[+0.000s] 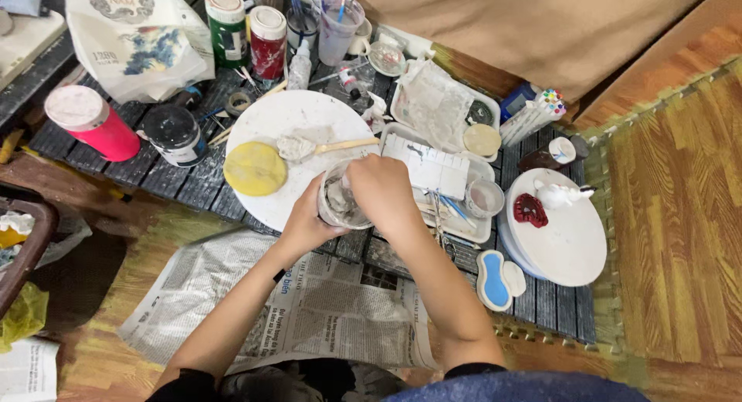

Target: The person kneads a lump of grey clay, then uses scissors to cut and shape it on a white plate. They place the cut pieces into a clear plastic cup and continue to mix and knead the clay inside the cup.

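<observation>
My left hand [305, 226] grips a clear plastic cup [338, 205] smeared with grey clay, holding it from below and the left. My right hand [382, 187] reaches into the cup's mouth from the right, its fingers inside and hidden. The cup hangs over the near edge of a round white board [267, 120]. On that board lie a flat yellow sponge [254, 168] and a wooden tool [321, 147] caked with grey clay.
A dark slatted low table [166, 178] carries a pink can [93, 122], a black-lidded jar [174, 134], green and red cans, white trays, marker pens [533, 112], a second round board [568, 247] with a white figurine and red piece, and a blue palette [495, 280]. Newspaper [309, 309] covers the floor.
</observation>
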